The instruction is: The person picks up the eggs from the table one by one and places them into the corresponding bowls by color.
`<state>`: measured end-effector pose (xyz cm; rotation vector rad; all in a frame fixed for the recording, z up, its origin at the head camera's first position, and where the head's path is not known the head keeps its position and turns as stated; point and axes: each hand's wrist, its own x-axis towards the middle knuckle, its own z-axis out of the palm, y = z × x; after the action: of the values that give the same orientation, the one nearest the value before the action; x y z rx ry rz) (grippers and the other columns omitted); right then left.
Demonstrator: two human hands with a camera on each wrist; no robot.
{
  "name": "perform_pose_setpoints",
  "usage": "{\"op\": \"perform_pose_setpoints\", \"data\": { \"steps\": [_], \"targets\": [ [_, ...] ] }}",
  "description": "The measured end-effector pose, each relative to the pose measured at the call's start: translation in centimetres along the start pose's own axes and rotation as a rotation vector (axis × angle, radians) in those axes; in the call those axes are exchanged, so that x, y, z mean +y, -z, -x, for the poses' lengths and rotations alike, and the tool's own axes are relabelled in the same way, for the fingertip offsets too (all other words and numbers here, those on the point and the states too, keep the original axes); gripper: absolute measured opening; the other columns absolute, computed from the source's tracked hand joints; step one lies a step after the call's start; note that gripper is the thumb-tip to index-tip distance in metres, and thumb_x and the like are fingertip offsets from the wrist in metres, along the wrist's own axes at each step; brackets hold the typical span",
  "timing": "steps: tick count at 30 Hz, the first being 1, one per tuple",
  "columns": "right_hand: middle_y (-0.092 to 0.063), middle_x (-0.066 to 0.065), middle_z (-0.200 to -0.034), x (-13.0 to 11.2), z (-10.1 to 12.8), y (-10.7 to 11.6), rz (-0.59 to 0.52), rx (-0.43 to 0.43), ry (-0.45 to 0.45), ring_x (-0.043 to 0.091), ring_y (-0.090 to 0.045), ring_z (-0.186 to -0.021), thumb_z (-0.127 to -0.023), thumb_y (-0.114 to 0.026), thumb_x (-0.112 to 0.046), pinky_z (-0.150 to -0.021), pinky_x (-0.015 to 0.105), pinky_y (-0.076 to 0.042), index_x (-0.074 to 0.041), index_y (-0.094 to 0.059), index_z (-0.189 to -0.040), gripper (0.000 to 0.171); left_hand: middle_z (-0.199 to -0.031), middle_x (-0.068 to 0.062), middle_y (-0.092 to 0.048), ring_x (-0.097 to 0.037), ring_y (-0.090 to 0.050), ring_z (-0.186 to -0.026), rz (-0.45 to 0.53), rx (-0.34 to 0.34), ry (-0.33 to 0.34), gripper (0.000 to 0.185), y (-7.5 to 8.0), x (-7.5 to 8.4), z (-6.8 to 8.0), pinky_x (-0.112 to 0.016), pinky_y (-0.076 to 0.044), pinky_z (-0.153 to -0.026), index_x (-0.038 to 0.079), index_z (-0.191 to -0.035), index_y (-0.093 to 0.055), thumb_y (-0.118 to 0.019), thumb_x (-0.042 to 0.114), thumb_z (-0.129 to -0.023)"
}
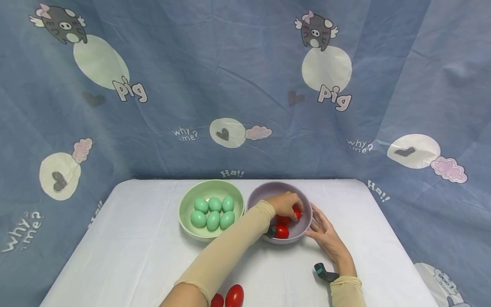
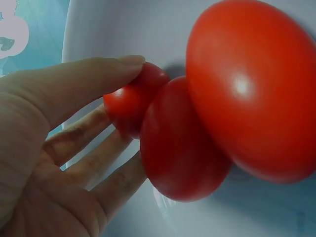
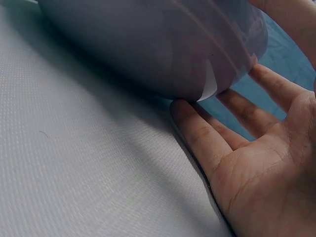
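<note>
My left hand (image 1: 285, 204) reaches down inside the purple bowl (image 1: 264, 190). Its thumb and fingers pinch a red egg (image 2: 129, 103), seen at the far end of a row in the left wrist view. Touching that egg is a second red egg (image 2: 180, 148); a larger-looking one (image 2: 256, 94) lies nearest that camera. At the bowl's right side is my right hand (image 1: 333, 243), its fairly straight fingers (image 3: 197, 128) touching the outer wall low down. The left hand partly hides the bowl's contents in the head view.
Left of the purple bowl stands a green bowl (image 1: 185, 213) holding several green eggs (image 1: 213, 220). Two more red eggs (image 1: 234, 296) lie at the front of the white table (image 1: 126, 238), beside the left forearm. A blue patterned cloth (image 1: 245, 85) hangs behind.
</note>
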<state>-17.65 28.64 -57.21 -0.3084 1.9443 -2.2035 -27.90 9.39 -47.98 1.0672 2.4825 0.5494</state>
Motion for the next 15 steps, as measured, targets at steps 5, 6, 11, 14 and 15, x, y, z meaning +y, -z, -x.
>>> {"op": "perform_pose_setpoints", "data": {
  "steps": [5, 6, 11, 14, 15],
  "targets": [
    [-0.005, 0.012, -0.176, -0.04, -0.03, -0.02, 0.009, 0.003, 0.0, 0.014, -0.041, -0.152, -0.09, -0.074, -0.003, -0.111, 0.021, -0.048, -0.021, -0.016, -0.167, 0.098, -0.106, 0.002, -0.078, -0.008, -0.06, -0.093, 0.008, 0.005, -0.022, 0.031, -0.12, -0.33, -0.23, -0.019, -0.052, -0.088, 0.013, -0.114, -0.079, -0.086, 0.012, -0.084],
    [-0.005, 0.012, -0.176, -0.04, -0.03, -0.02, 0.012, 0.003, -0.003, 0.018, -0.039, -0.153, -0.09, -0.074, -0.003, -0.111, 0.021, -0.048, -0.021, -0.016, -0.167, 0.098, -0.106, 0.002, -0.078, -0.008, -0.06, -0.092, 0.008, 0.004, -0.024, 0.031, -0.11, -0.35, -0.24, -0.019, -0.053, -0.088, 0.013, -0.114, -0.079, -0.086, 0.012, -0.084],
    [-0.005, 0.011, -0.176, -0.03, -0.02, -0.04, 0.023, 0.012, -0.016, 0.042, -0.021, -0.158, -0.09, -0.073, -0.003, -0.11, 0.02, -0.049, -0.023, -0.016, -0.167, 0.097, -0.107, 0.002, -0.079, -0.008, -0.065, -0.096, 0.022, 0.014, -0.039, 0.031, -0.04, -0.35, -0.12, -0.019, -0.055, -0.093, 0.012, -0.114, -0.079, -0.086, 0.013, -0.084],
    [-0.005, 0.01, -0.176, -0.02, -0.02, -0.02, 0.025, 0.014, -0.02, 0.043, -0.019, -0.158, -0.09, -0.073, -0.004, -0.11, 0.02, -0.049, -0.023, -0.016, -0.167, 0.097, -0.109, 0.002, -0.079, -0.009, -0.066, -0.101, 0.029, 0.03, -0.046, 0.031, 0.13, -0.35, 0.08, -0.02, -0.055, -0.098, 0.012, -0.115, -0.079, -0.085, 0.013, -0.084],
    [-0.005, 0.01, -0.176, -0.02, -0.01, -0.02, 0.025, 0.014, -0.019, 0.041, -0.021, -0.158, -0.09, -0.073, -0.004, -0.11, 0.02, -0.049, -0.023, -0.017, -0.167, 0.097, -0.11, 0.002, -0.079, -0.009, -0.066, -0.102, 0.028, 0.034, -0.045, 0.031, 0.21, -0.37, 0.17, -0.02, -0.055, -0.099, 0.013, -0.115, -0.079, -0.085, 0.013, -0.085]
  ]
}}
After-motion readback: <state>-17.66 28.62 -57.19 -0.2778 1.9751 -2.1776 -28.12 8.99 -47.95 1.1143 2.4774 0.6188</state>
